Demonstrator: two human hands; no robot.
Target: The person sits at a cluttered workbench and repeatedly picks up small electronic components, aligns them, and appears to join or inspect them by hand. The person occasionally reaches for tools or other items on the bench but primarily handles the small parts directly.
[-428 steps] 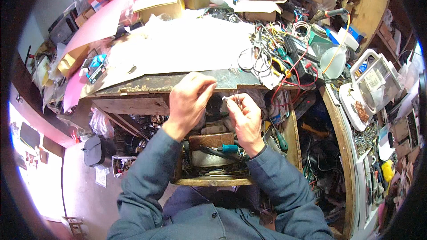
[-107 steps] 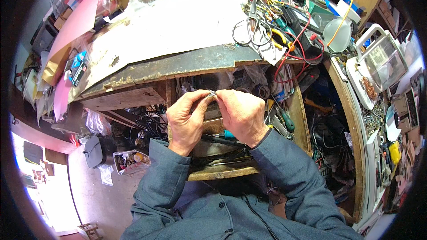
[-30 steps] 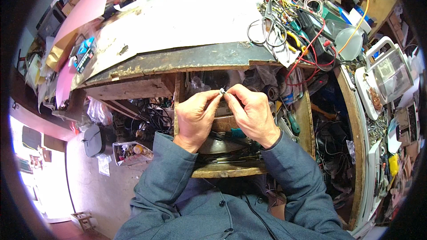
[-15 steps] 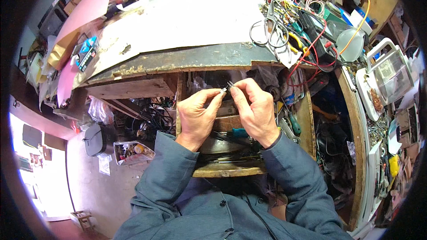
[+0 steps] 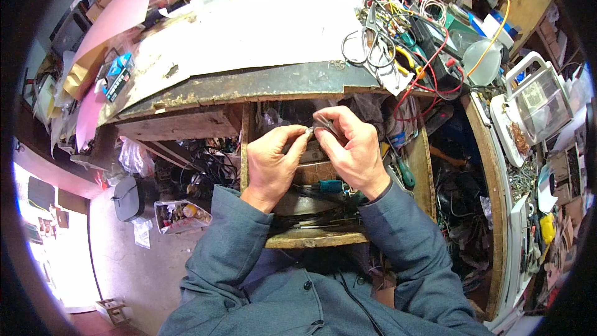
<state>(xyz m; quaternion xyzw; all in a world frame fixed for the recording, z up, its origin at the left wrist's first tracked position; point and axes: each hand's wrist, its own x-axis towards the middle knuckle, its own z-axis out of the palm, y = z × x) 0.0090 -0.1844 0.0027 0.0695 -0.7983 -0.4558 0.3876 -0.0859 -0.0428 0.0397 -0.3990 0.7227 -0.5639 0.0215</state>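
Above an open wooden drawer, my two hands meet almost fingertip to fingertip. My left hand [image 5: 273,158] is closed, with thumb and forefinger pinching a tiny silvery piece [image 5: 309,130] whose kind is too small to make out. My right hand [image 5: 354,152] is also closed, its thumb and fingers gripping a slim grey metal piece [image 5: 328,126], partly hidden and slightly blurred. Beneath them the drawer [image 5: 317,240] holds a teal-handled tool [image 5: 329,185] and several thin dark rods or tools [image 5: 311,226].
Scissors [image 5: 371,43], yellow-handled pliers [image 5: 407,62] and red test leads [image 5: 429,102] crowd the right of the workbench [image 5: 249,84]. White sheeting [image 5: 267,31] covers its middle. A clear-lidded case [image 5: 540,99] stands at the far right. A box of small items [image 5: 183,214] sits low on the left.
My right fingers have shifted, and the dark pronged piece at their tips now appears as a slim grey one, tilted between them. My left hand keeps its pinch. The whole view has shifted slightly.
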